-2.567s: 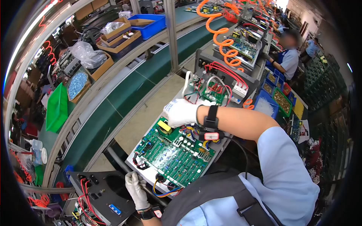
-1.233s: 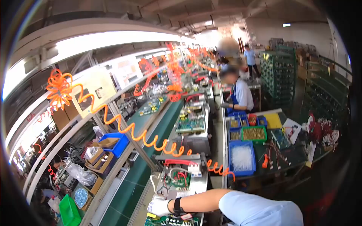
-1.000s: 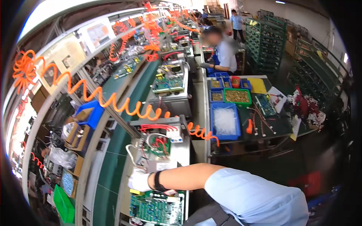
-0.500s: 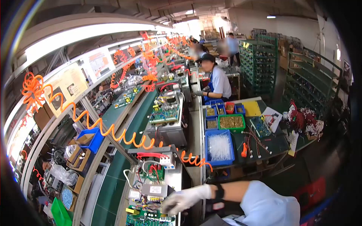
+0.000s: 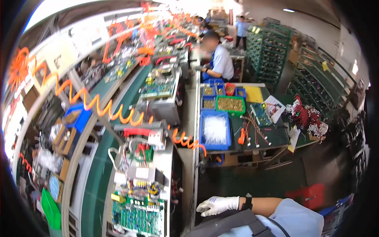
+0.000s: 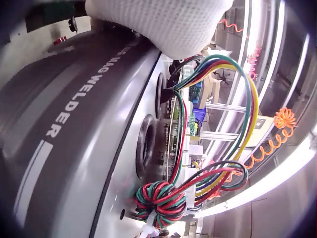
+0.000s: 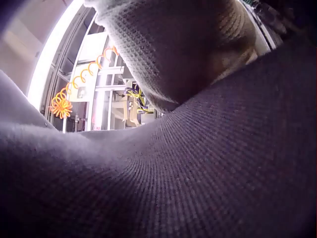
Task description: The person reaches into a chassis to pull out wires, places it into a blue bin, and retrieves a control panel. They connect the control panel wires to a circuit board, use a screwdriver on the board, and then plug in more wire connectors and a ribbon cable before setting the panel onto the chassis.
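Note:
My right hand (image 5: 218, 205), in a white knit glove, is held in front of my body in the head view. Its fingers are loosely bent with nothing in them. To its left lies the welder unit's green circuit board (image 5: 138, 217), with a yellow part and bundled wires behind it. The left wrist view shows my gloved left hand (image 6: 166, 25) at the top edge of the grey welder casing (image 6: 74, 134); its fingers are hidden. Below that hand, coloured wires (image 6: 245, 94) loop out past round grommets, and a red-and-green wire coil (image 6: 161, 201) hangs at the casing.
A side bench holds a blue bin (image 5: 202, 134) of white pieces, a green bin (image 5: 242, 105) of brass parts and an orange-handled tool (image 5: 241, 136). Another welder unit (image 5: 162, 108) stands farther along the line. An orange coiled hose (image 5: 92, 103) hangs over the conveyor. A person (image 5: 221, 61) sits beyond.
My right hand has left the wiring behind the board and moved right, off the unit, to the front of my body. The head view has swung upward and to the right.

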